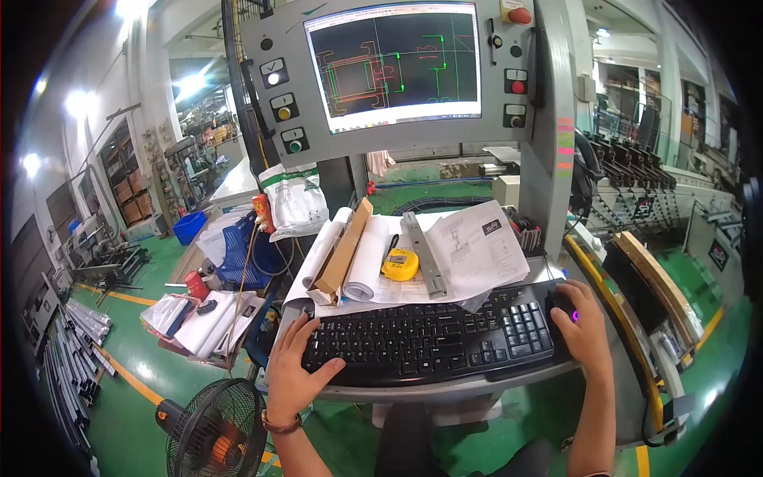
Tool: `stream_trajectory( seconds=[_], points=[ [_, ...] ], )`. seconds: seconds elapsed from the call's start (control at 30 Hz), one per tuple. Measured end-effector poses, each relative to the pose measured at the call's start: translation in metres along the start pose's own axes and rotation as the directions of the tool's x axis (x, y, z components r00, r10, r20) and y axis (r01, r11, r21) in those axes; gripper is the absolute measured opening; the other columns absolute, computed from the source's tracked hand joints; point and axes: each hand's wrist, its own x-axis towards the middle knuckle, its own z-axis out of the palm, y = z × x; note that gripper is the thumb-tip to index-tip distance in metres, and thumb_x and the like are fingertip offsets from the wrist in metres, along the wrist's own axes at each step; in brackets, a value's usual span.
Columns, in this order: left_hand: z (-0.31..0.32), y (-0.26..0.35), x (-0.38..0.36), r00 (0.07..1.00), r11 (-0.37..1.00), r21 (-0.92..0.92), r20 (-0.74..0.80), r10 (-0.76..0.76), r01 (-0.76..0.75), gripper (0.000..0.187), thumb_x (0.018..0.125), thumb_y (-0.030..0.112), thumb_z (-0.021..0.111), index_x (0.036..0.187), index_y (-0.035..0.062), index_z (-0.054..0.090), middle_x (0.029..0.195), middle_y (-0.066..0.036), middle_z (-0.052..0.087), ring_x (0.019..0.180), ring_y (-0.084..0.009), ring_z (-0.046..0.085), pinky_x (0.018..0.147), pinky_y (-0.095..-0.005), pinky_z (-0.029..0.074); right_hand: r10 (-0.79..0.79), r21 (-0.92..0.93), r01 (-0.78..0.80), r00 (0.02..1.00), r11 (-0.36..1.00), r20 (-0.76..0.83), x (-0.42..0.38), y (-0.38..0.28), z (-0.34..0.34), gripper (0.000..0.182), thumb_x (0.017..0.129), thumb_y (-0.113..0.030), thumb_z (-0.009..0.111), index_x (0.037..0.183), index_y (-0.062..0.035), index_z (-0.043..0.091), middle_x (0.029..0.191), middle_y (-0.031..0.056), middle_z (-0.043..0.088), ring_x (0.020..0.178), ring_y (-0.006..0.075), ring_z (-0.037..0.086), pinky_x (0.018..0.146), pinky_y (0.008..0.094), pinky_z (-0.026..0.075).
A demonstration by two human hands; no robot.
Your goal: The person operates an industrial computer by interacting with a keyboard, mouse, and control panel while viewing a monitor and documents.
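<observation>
My left hand (298,366) rests at the left end of a black keyboard (429,342), fingers spread and thumb reaching over its lower left keys. To the right of the number pad, my right hand (586,322) lies over a dark computer mouse (563,300) with a small purple light at its side. Behind the keyboard are rolled paper sheets (370,258), a long cardboard piece (342,254), a yellow tape measure (400,265), a metal profile strip (425,254) and a printed drawing sheet (485,246). A monitor (393,67) above shows a line drawing with green dimensions.
Control buttons and a red emergency stop (520,15) flank the screen. A black fan (218,433) stands low on the left. Papers lie on a side stand (211,326). A white bag (294,199) hangs beside the panel. Long boards (656,278) stand at the right.
</observation>
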Motion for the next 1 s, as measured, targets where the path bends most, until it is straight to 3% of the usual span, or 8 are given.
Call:
stream_trajectory(
  seconds=[1.0],
  points=[
    [-0.0004, 0.0014, 0.0003, 1.000, 1.000, -0.013, -0.001, -0.008, 0.008, 0.092, 0.087, 0.060, 0.096, 0.156, 0.0045, 0.071, 0.168, -0.024, 0.063, 0.158, -0.0473, 0.056, 0.132, -0.0578, 0.043, 0.022, 0.013, -0.022, 0.999, 1.000, 0.023, 0.0009, -0.0027, -0.0006, 0.050, 0.105, -0.024, 0.077, 0.150, -0.0043, 0.070, 0.158, 0.0175, 0.067, 0.139, 0.0429, 0.070, 0.111, 0.0481, 0.058]
  ],
)
